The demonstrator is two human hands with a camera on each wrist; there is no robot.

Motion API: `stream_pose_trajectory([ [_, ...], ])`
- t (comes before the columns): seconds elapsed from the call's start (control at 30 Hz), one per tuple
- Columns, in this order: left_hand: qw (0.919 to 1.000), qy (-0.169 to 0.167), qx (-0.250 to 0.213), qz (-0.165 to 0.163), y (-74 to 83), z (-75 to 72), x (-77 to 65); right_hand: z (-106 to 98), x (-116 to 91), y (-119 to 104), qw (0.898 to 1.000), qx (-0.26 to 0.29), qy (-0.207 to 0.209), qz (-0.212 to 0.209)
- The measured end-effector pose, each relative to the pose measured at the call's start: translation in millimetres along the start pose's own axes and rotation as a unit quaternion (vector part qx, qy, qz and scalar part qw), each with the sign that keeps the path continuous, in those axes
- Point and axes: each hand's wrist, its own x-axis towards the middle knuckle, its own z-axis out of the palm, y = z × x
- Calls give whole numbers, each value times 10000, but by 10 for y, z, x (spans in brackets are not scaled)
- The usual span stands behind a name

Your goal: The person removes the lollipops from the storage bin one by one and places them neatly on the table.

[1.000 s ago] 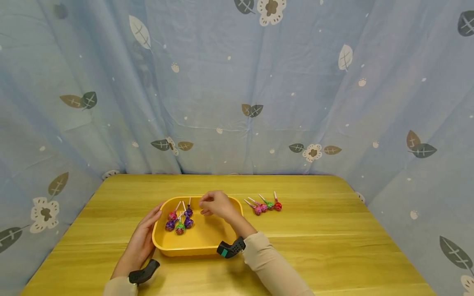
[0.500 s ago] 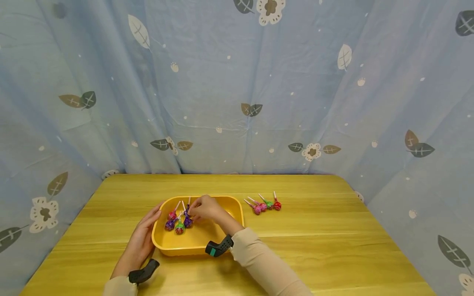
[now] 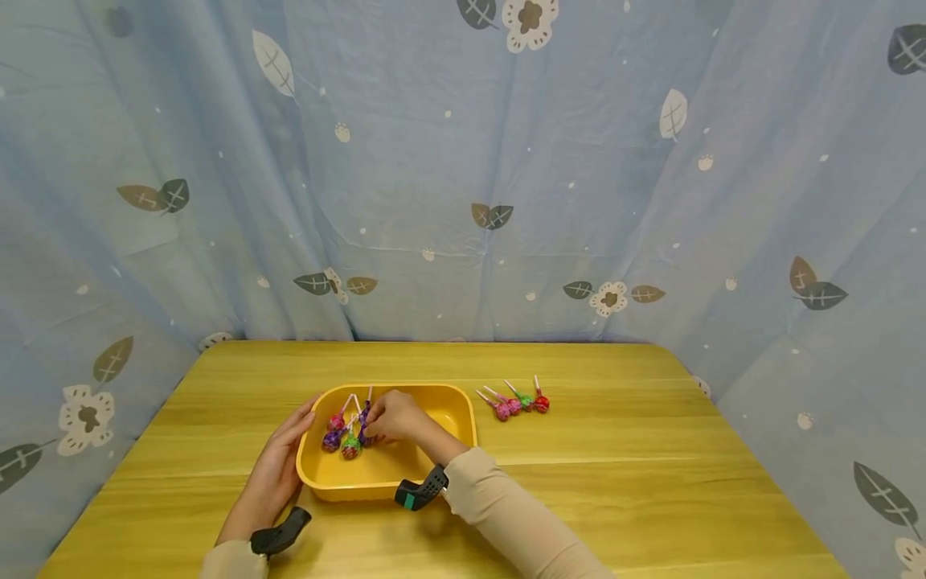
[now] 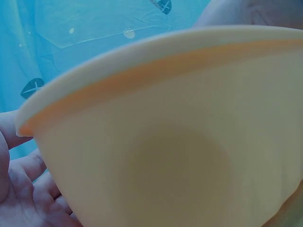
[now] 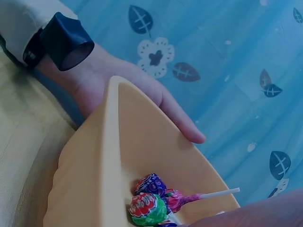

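Note:
My left hand [image 3: 278, 458] rests along the left outer wall of a yellow plastic bin [image 3: 383, 489], its fingers extended against the side. In the left wrist view those fingers [image 4: 31, 189] show relaxed beneath the rim. Inside the bin my right hand [image 3: 396, 418] reaches down, fingertips pinching a purple-wrapped lollipop [image 3: 364, 438] that they partly cover. Around it lie a green lollipop [image 3: 350, 448], a pink one [image 3: 336, 421] and another purple one [image 3: 331, 440]. One more purple lollipop [image 3: 365, 408] is by the far wall, partly behind my right fingers.
Right of the bin, several lollipops lie in a row on the wooden table [image 3: 615, 466], among them a pink [image 3: 501, 411], a green [image 3: 526, 400] and a red one [image 3: 542, 404]. A blue patterned curtain [image 3: 463, 161] hangs behind the table.
My right hand has moved left and down inside the bin, from over its middle to the purple lollipop, which is now partly covered. The left hand has stayed in place.

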Motion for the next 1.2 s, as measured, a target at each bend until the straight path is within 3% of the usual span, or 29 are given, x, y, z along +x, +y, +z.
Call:
stream_pose_trajectory([
  [0.33,10000,-37,23,-21,-15,-9,12,1,-29,-26,9999,-115,-42,115],
  [0.87,9999,-6,-122,-103,-29,-10,12,-149,-169,156,9928,1156,-239,-210],
  [1.0,9999,-19,-116,-93,-25,-28,7,-218,-225,181,9914,1256,-140,-339],
  [1.2,9999,-10,-78,-107,-13,-40,14,-294,-303,228,9824,1819,92,-407],
])
